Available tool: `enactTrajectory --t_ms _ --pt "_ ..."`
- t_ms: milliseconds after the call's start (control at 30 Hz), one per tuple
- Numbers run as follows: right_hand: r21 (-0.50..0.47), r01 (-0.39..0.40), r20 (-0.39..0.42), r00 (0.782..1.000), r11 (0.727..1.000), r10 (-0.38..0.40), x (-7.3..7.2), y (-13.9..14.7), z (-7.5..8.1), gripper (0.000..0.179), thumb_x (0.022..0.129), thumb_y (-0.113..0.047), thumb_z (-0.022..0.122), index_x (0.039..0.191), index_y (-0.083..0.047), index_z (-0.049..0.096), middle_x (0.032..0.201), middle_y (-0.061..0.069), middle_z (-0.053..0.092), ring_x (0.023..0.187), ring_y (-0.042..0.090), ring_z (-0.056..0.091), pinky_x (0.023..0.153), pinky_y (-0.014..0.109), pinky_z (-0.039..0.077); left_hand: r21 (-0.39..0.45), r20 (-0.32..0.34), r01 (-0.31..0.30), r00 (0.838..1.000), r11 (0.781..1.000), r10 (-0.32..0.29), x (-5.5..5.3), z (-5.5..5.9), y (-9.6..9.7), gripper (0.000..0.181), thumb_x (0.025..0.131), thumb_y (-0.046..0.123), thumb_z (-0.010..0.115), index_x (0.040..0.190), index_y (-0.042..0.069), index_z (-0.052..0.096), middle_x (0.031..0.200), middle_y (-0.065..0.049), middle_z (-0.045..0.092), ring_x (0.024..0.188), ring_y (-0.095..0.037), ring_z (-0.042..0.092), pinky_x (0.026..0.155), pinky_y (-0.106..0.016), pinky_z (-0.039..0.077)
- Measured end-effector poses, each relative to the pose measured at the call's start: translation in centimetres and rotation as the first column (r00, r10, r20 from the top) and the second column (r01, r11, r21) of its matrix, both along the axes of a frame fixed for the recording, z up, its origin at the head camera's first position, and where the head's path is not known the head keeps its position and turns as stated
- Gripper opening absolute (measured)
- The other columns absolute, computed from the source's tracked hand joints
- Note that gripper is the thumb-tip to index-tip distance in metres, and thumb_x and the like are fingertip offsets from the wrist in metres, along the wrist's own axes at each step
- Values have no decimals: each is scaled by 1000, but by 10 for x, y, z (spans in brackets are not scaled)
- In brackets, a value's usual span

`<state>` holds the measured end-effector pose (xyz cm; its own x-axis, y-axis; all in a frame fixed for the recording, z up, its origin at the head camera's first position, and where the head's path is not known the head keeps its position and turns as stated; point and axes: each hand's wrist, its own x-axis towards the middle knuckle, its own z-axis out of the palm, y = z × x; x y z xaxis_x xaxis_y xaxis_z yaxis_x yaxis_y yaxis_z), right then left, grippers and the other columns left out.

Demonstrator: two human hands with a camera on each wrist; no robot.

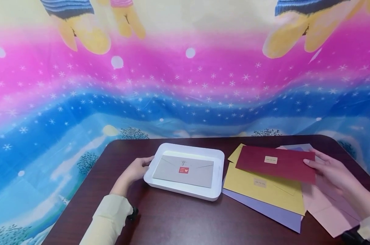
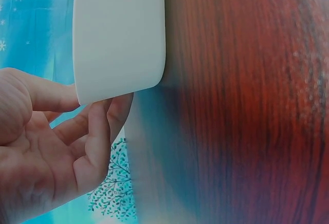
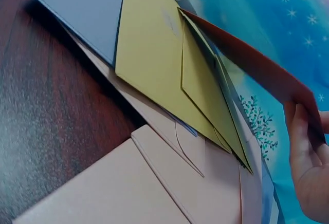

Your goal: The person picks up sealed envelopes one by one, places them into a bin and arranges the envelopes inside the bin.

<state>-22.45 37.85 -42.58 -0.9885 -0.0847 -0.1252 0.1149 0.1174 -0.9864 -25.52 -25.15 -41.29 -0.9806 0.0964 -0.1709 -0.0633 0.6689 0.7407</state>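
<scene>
Dark table (image 1: 169, 221): right grip (image 1: 333, 172) pinches red envelope (image 1: 280, 166) right of white tray (image 1: 185, 192), long axis toward it; left grip (image 1: 136, 170) holds tray's left end.

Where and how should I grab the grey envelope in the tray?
Probably pinch the grey envelope by its near long edge, coming down from that side: it lies flat, and white floor shows between that edge and the front wall of the white tray.

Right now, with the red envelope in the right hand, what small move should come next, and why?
Probably carry the red envelope leftward over the white tray: the right hand grips its end, the left hand grips the tray, and a gray envelope lies inside.
</scene>
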Motion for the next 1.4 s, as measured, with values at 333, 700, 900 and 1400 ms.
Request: enactTrajectory --t_ms 333,700,900,1400 --pt "276 43 -42 999 960 -33 2 -5 8 78 110 -31 45 161 1 -4 107 -7 72 87 -1 67 76 23 56 -8 -2 -7 1000 1000 7 1 0 1 55 97 -1 53 152 0 47 144 -25 55 135 -41 48 104 -56 44" --pt "97 188 -75 981 977 -181 4 -19 16 73 109 -37 43 165 -11 4 95 -37 55 78 -13 60 66 14 50 -3 -3 -5 1000 1000 5 1 0 4 54 97 0 54 151 -1 47 144 -25 55 135 -41 48 105 -55 44" --pt "-232 146 -32 987 962 -158 7 -33 19 76 107 -32 51 166 -23 5 130 -22 53 86 -4 67 69 17 54 -16 -7 3 1000 1000 -3 1 2 3 54 97 -1 54 151 -1 47 144 -25 56 135 -41 49 105 -55 44" --pt "-507 32 -19 999 861 -48 6 -72 34 38 109 -20 49 143 -31 40 108 -13 66 89 9 69 71 26 57 -19 -6 14 1000 1000 -14 2 3 1 54 97 -2 53 151 -2 48 144 -26 55 135 -41 48 104 -55 44"
